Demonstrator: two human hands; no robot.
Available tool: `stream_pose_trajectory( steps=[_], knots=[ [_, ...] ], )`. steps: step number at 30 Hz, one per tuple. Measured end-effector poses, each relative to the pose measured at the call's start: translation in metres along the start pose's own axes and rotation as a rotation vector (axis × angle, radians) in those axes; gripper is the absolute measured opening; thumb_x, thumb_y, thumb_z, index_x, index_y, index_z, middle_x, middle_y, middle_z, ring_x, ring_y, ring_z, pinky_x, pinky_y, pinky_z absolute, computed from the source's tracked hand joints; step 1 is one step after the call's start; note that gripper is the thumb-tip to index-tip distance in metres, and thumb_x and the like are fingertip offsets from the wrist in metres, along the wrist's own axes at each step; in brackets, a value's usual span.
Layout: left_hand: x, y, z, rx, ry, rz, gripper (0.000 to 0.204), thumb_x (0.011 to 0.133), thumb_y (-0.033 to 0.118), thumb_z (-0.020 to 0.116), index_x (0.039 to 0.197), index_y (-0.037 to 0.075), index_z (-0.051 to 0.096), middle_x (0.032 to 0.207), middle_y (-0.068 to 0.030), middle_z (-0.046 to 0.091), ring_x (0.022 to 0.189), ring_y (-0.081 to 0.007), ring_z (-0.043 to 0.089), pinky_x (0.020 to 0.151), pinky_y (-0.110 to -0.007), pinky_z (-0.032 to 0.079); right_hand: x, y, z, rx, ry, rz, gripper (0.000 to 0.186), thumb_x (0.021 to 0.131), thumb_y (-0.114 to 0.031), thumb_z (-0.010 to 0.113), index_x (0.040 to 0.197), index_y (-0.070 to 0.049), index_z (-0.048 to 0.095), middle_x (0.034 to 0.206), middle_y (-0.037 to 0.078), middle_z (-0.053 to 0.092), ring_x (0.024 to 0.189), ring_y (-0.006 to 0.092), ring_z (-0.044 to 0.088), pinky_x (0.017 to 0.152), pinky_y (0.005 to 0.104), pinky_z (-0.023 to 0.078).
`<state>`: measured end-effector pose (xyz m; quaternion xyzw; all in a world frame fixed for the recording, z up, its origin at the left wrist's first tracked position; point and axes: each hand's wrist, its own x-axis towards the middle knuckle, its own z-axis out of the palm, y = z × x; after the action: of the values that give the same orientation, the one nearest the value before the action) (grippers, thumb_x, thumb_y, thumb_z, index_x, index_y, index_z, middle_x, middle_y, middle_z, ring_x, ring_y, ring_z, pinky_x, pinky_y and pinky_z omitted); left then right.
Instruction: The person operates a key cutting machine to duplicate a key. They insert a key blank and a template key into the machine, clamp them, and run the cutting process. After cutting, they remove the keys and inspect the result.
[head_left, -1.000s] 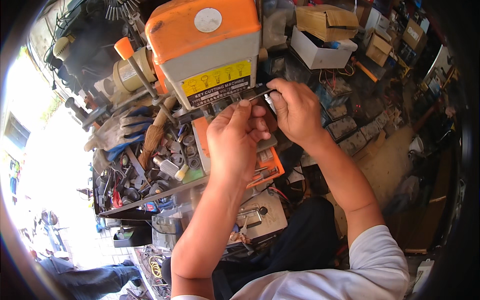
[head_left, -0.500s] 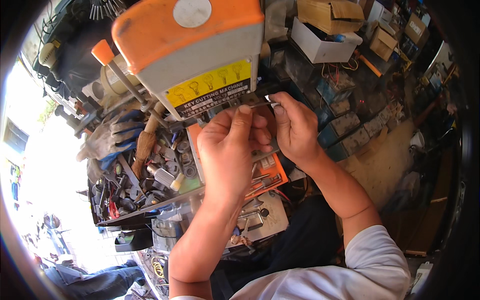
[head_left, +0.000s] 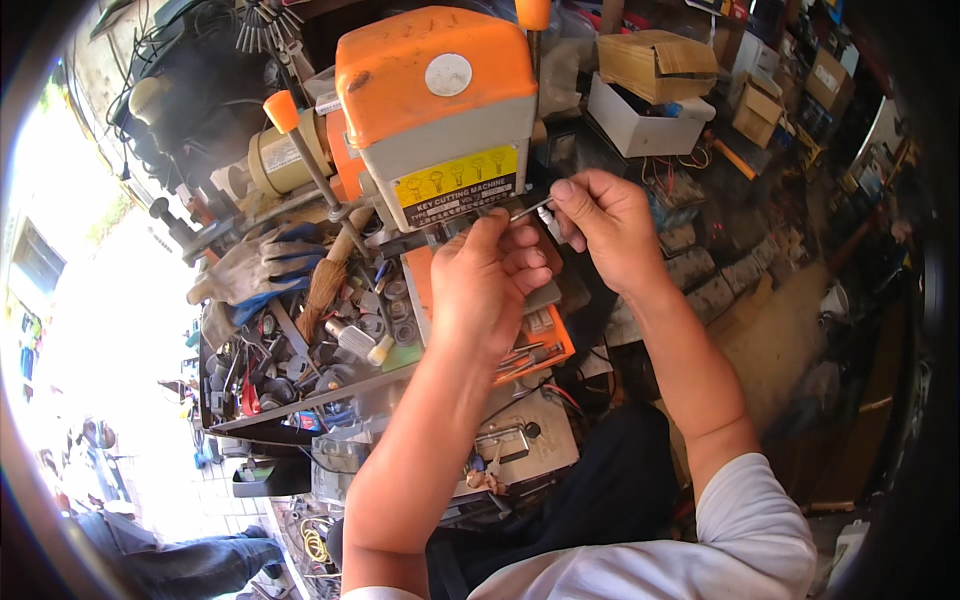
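Note:
An orange and grey cutting machine (head_left: 432,90) with a yellow label stands in front of me. Just below the label, my left hand (head_left: 482,290) is closed, thumb and forefinger pinched on the near end of a thin metal piece (head_left: 532,208), its other fingers curled. My right hand (head_left: 615,235) pinches the same piece at its right end, and a small silvery object (head_left: 548,222) shows beneath those fingers. I cannot make out the small item's shape. The machine's clamp area is partly hidden behind my left hand.
Work gloves (head_left: 255,270), a brush (head_left: 330,285) and a tray of small parts (head_left: 225,423) lie left. An orange drawer (head_left: 556,335) sits under my hands. Boxes (head_left: 650,125) are stacked at back right. A person's jeans-clad leg (head_left: 190,550) shows at lower left.
The whole view has shifted, with the machine now a little lower and farther right than half a second ago. My hands still pinch the thin piece, the right one slightly higher.

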<state>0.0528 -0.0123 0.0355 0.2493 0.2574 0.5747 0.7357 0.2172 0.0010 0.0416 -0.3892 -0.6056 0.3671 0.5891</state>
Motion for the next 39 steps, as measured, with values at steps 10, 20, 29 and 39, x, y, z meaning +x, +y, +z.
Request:
stream_pose_trajectory(
  steps=[10, 20, 29, 39],
  knots=[
    [-0.061, -0.025, -0.003, 0.680, 0.154, 0.453, 0.021, 0.101, 0.015, 0.070, 0.112, -0.003, 0.074, 0.086, -0.0059, 0.069, 0.076, -0.0107, 0.066, 0.066, -0.025, 0.054, -0.032, -0.015, 0.031, 0.333, -0.044, 0.400, 0.023, 0.103, -0.023, 0.068, 0.096, -0.001, 0.071, 0.072, 0.002, 0.066, 0.055, 0.0075, 0.054, 0.049, 0.0216, 0.042],
    [-0.049, -0.031, -0.046, 1.284, 0.200, 1.166, 0.025, 0.080, 0.001, 0.083, 0.102, 0.004, 0.071, 0.082, -0.0102, 0.064, 0.068, -0.0289, 0.064, 0.059, -0.037, 0.053, -0.014, -0.016, 0.044, 0.062, -0.395, 0.277, 0.025, 0.103, -0.018, 0.067, 0.105, 0.006, 0.074, 0.075, -0.001, 0.066, 0.065, 0.0038, 0.054, 0.052, 0.0240, 0.043],
    [-0.047, -0.029, -0.043, 1.289, 0.215, 1.126, 0.019, 0.084, 0.006, 0.082, 0.097, 0.005, 0.069, 0.080, -0.0108, 0.062, 0.063, -0.0305, 0.063, 0.055, -0.039, 0.051, -0.007, -0.019, 0.045, -0.044, -0.395, 0.305, 0.024, 0.100, -0.016, 0.071, 0.101, 0.007, 0.076, 0.077, 0.000, 0.069, 0.069, 0.0042, 0.056, 0.059, 0.0250, 0.047],
    [-0.042, -0.027, -0.042, 1.264, 0.200, 1.142, 0.019, 0.085, 0.004, 0.081, 0.098, 0.004, 0.068, 0.080, -0.0119, 0.063, 0.065, -0.0318, 0.065, 0.057, -0.039, 0.053, -0.002, -0.007, 0.046, -0.053, -0.380, 0.242, 0.025, 0.099, -0.021, 0.074, 0.106, 0.003, 0.077, 0.068, -0.003, 0.060, 0.052, 0.0022, 0.045, 0.044, 0.0214, 0.033]
  ],
)
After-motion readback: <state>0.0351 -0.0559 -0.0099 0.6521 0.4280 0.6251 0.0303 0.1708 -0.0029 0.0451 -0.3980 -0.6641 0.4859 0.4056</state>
